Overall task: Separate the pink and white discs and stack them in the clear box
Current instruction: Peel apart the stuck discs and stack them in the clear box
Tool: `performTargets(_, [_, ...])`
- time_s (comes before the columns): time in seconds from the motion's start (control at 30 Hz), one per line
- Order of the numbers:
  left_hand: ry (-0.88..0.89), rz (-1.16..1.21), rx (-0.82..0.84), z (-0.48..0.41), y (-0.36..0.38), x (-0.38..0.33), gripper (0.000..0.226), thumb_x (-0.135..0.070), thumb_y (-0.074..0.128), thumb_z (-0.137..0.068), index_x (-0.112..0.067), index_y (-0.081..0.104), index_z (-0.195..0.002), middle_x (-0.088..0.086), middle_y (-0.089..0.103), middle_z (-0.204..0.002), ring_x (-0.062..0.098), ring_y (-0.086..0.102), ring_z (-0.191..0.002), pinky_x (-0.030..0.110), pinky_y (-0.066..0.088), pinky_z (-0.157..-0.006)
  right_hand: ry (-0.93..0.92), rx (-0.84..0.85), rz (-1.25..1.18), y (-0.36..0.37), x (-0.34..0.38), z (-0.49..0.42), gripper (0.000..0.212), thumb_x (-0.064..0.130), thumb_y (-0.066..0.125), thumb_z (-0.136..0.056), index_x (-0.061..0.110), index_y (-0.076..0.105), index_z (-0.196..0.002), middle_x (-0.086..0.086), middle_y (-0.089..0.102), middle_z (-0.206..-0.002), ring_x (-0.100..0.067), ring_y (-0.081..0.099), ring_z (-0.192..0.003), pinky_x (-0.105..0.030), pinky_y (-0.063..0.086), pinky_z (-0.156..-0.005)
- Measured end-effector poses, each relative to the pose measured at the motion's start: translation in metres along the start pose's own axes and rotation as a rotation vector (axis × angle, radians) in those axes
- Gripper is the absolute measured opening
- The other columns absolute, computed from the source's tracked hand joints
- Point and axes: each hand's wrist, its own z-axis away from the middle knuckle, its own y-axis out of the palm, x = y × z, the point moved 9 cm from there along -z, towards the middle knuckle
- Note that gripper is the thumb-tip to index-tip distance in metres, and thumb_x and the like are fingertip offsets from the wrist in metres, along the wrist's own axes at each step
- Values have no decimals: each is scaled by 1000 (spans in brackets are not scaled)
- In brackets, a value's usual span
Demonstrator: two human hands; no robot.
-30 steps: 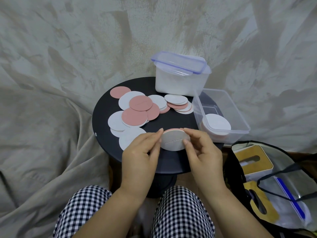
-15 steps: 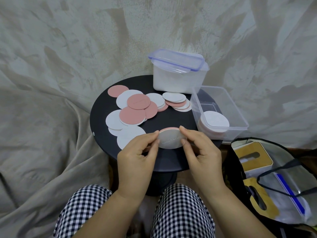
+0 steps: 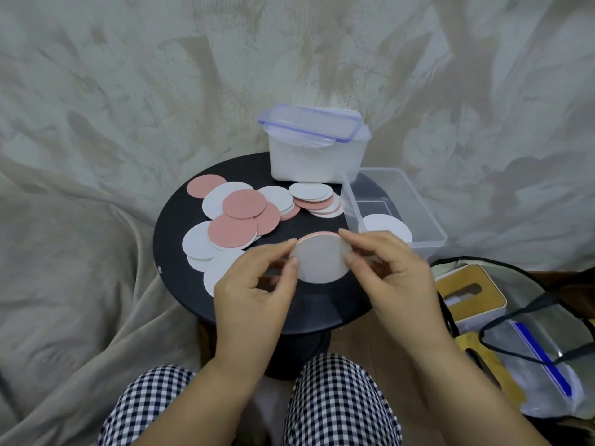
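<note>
Pinching the joined disc (image 3: 322,262) between them, left grip (image 3: 254,294) and right grip (image 3: 396,281) are probably risking creasing it if its layers stick.

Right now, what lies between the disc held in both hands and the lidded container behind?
In the head view: nearest the held disc, a bare strip of black table; beyond it, a small pile of white and pink discs.
</note>
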Motion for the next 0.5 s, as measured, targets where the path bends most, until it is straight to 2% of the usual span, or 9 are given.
performTargets(0.07, [-24,61,38,-9,14,-7,25,-2,66,-82,-19,68,-100,-13,67,-96,-1,62,-84,6,45,-66,146,33,-115,-19,-6,-15,38,1,62,-84,36,65,-96,14,67,-91,1,62,-85,-12,50,-71])
performTargets(0.17, [-26,60,185,-18,48,-13,29,-11,69,-81,-29,61,-103,-18,60,-103,-1,59,-90,8,46,-65,300,16,-236,-58,-19,-42,35,-5,59,-84,28,67,-91,13,71,-79,2,63,-72,-11,51,-62])
performTargets(0.3, [55,-54,367,-19,92,-12,35,-24,73,-77,-33,54,-106,-25,47,-106,-2,50,-100,16,49,-74,415,76,-151,-90,-38,-70,28,-8,58,-84,14,67,-97,-1,65,-81,0,63,-63,-13,51,-57])
performTargets(0.4, [128,-71,380,-16,106,-11,31,-26,72,-76,-24,59,-104,-21,48,-106,1,51,-101,19,51,-74,532,219,-50,-88,-58,-77,25,-7,60,-83,10,66,-100,-6,66,-88,-9,64,-72,-16,54,-58])
performTargets(0.5, [157,-17,345,-14,107,-11,23,-29,67,-77,-19,64,-97,-18,52,-106,1,53,-100,18,53,-69,582,360,74,-77,-68,-78,24,-3,62,-83,11,66,-102,-3,68,-85,-12,65,-74,-17,55,-60])
